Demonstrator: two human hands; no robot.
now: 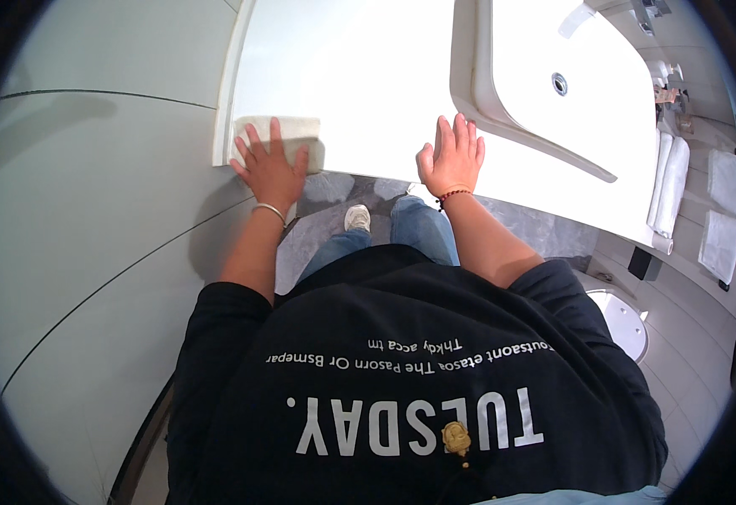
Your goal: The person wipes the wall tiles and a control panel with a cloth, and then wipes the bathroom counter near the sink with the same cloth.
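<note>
My left hand (272,170) presses flat, fingers spread, on a folded cream cloth (310,131) at the near left corner of the white countertop (349,95). Beside the raised white sink basin (500,76), my right hand (452,154) rests on the counter near its front edge, holding nothing, its fingers only slightly apart. The basin's round metal drain (559,84) is visible. Part of the cloth is hidden under my left hand.
A tiled wall (109,158) borders the counter's left end. Rolled white towels (672,183) and a pump bottle (662,71) stand at the right. Beyond my right arm is a toilet (620,322). Grey patterned floor (532,224) shows below the counter.
</note>
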